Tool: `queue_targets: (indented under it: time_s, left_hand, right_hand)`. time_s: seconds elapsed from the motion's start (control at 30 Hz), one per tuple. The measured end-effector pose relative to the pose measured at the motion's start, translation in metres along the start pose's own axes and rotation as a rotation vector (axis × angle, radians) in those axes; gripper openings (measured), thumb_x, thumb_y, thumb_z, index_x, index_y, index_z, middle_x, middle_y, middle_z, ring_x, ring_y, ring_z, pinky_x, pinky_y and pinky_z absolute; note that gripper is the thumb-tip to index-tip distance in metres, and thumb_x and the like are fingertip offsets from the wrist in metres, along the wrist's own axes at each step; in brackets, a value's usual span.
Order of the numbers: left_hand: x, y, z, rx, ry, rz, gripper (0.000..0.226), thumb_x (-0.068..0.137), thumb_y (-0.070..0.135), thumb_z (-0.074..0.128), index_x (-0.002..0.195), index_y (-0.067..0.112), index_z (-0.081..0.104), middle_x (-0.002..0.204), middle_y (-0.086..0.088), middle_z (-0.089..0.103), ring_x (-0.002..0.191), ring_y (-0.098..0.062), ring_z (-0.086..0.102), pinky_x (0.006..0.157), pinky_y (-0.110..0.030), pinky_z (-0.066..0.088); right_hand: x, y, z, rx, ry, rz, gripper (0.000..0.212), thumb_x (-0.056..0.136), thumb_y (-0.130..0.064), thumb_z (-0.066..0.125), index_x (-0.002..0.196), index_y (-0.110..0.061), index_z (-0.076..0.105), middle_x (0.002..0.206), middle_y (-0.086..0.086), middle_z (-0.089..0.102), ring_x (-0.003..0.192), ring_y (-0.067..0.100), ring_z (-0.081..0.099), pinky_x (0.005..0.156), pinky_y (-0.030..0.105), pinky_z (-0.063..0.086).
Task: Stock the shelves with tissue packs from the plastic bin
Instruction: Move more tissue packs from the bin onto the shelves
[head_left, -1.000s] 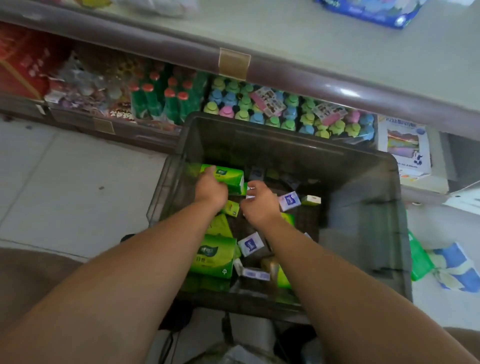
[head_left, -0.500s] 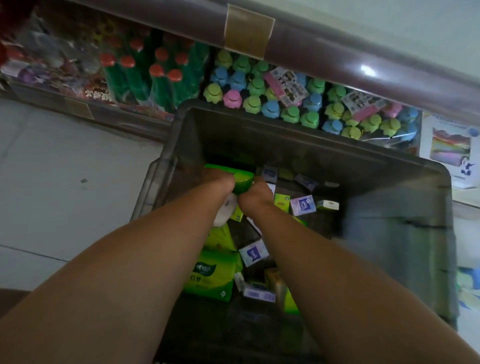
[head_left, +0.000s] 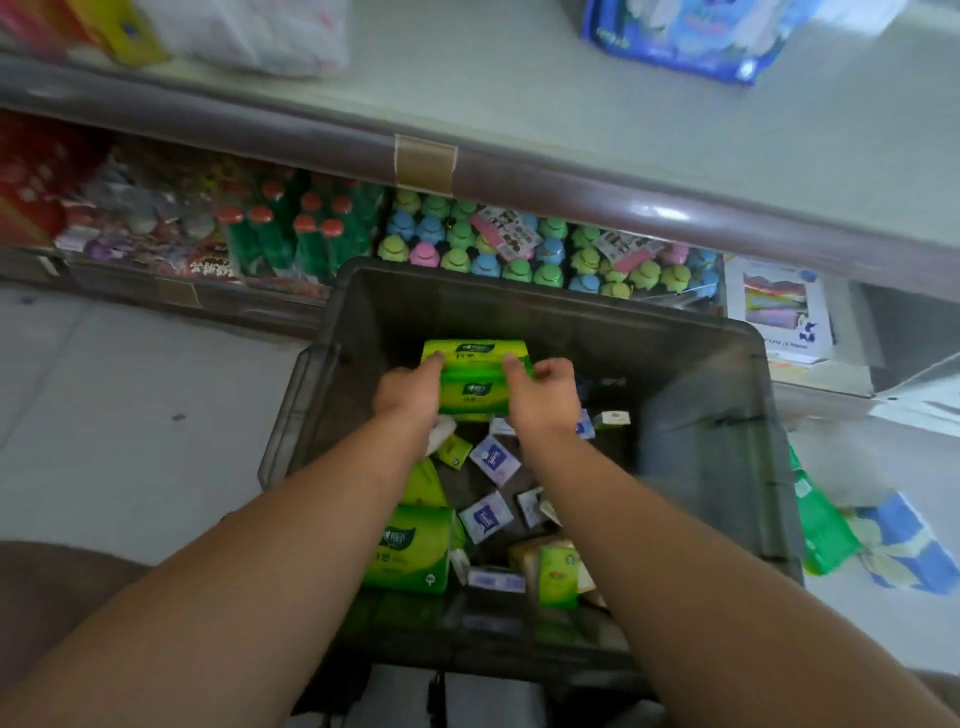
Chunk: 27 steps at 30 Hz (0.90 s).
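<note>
A pale store shelf (head_left: 571, 104) runs across the top, with a lower tier of coloured bottles (head_left: 291, 244) beneath it. Below sits a dark, see-through plastic bin (head_left: 701, 415), its floor littered with small tissue packs (head_left: 493, 457). Raised above that litter, near the bin's far wall, are two stacked green tissue packs (head_left: 475, 374) — the left hand (head_left: 410, 392) and right hand (head_left: 545, 400) grip them at either end, fingers curled over the top. Likely risk: squeezed only from the sides, the slick upper pack could slide off and drop back.

Both forearms ran from the lower corners to mid-frame, where the left hand (head_left: 408, 388) and right hand (head_left: 546, 397) faced each other, fingers curled round a green tissue pack (head_left: 470, 387).
</note>
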<state>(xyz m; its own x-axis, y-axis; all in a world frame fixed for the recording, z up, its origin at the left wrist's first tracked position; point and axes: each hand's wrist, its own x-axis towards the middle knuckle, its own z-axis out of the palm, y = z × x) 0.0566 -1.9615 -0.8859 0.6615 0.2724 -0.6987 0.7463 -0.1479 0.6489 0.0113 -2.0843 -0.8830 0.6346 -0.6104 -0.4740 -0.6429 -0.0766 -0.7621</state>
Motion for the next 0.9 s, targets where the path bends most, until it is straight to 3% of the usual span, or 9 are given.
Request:
queue_targets:
  time_s: [0.1,0.2,0.27,0.37,0.47,0.6,0.73,0.8,0.9]
  left_hand:
    - [-0.037,0.011,-0.013,-0.287,-0.105,0.003,0.025,0.087,0.031,0.067,0.098,0.009,0.061,0.094,-0.01,0.061,0.075,-0.021,0.058,0.056,-0.027,0.052]
    - [-0.07,0.025,-0.027,-0.434,-0.238,0.103,0.04,0.082,0.023,0.071,0.118,0.01,0.058,0.114,-0.014,0.065,0.095,-0.025,0.064,0.077,-0.036,0.052]
    - [-0.091,0.044,-0.036,-0.446,-0.306,0.207,0.039,0.083,0.016,0.068,0.121,0.011,0.058,0.115,-0.014,0.067,0.101,-0.025,0.065,0.087,-0.04,0.053]
    - [-0.134,0.086,-0.049,-0.405,-0.424,0.387,0.019,0.09,0.007,0.059,0.106,0.017,0.062,0.097,-0.004,0.07,0.083,-0.016,0.066,0.071,-0.029,0.051]
    - [-0.182,0.134,-0.059,-0.317,-0.454,0.59,0.031,0.088,0.015,0.067,0.117,0.02,0.058,0.103,0.001,0.07,0.089,-0.015,0.067,0.07,-0.029,0.048]
    - [-0.248,0.206,-0.069,-0.275,-0.475,0.805,0.04,0.085,0.012,0.071,0.118,0.024,0.052,0.096,0.006,0.07,0.078,-0.004,0.067,0.062,-0.016,0.049]
    - [-0.317,0.267,-0.071,-0.266,-0.534,0.957,0.037,0.086,0.009,0.069,0.118,0.02,0.056,0.093,0.008,0.07,0.069,0.002,0.067,0.058,-0.014,0.049]
    - [-0.349,0.29,-0.068,-0.255,-0.542,1.014,0.034,0.085,0.009,0.07,0.115,0.021,0.057,0.097,0.004,0.072,0.075,-0.002,0.07,0.064,-0.017,0.053]
    - [-0.388,0.315,-0.057,-0.255,-0.576,1.062,0.04,0.083,0.012,0.073,0.118,0.024,0.057,0.103,0.003,0.073,0.092,-0.015,0.071,0.087,-0.036,0.056]
  right_hand:
    - [-0.02,-0.019,-0.027,0.094,-0.042,-0.115,0.042,0.068,-0.051,0.075,0.09,-0.029,0.047,0.097,0.005,0.066,0.087,0.028,0.067,0.079,0.047,0.055]
    - [-0.042,-0.044,-0.056,0.238,-0.086,-0.182,0.048,0.068,-0.038,0.079,0.106,-0.028,0.051,0.105,0.005,0.062,0.094,0.026,0.066,0.085,0.052,0.055]
    - [-0.057,-0.064,-0.075,0.302,-0.096,-0.238,0.059,0.062,-0.037,0.079,0.113,-0.025,0.052,0.11,0.007,0.063,0.099,0.024,0.066,0.088,0.049,0.055]
    - [-0.077,-0.103,-0.103,0.384,-0.079,-0.357,0.051,0.071,-0.02,0.076,0.118,-0.02,0.055,0.114,0.007,0.064,0.107,0.023,0.064,0.094,0.043,0.053]
    - [-0.102,-0.149,-0.137,0.42,-0.046,-0.475,0.042,0.08,-0.008,0.067,0.117,-0.021,0.054,0.115,0.002,0.062,0.109,0.019,0.061,0.096,0.037,0.05]
    - [-0.135,-0.214,-0.191,0.494,0.031,-0.65,0.048,0.066,-0.019,0.062,0.113,-0.023,0.058,0.106,0.0,0.063,0.096,0.019,0.064,0.086,0.037,0.055]
    - [-0.162,-0.274,-0.256,0.54,0.11,-0.828,0.036,0.081,-0.003,0.068,0.112,-0.017,0.059,0.098,-0.007,0.063,0.091,0.019,0.063,0.08,0.029,0.054]
    - [-0.172,-0.3,-0.287,0.566,0.136,-0.875,0.034,0.084,-0.003,0.068,0.115,-0.014,0.059,0.097,-0.007,0.064,0.091,0.019,0.064,0.076,0.022,0.055]
    - [-0.177,-0.325,-0.324,0.597,0.185,-0.935,0.044,0.083,-0.012,0.072,0.124,-0.011,0.056,0.115,0.001,0.064,0.101,0.012,0.061,0.079,0.013,0.05]
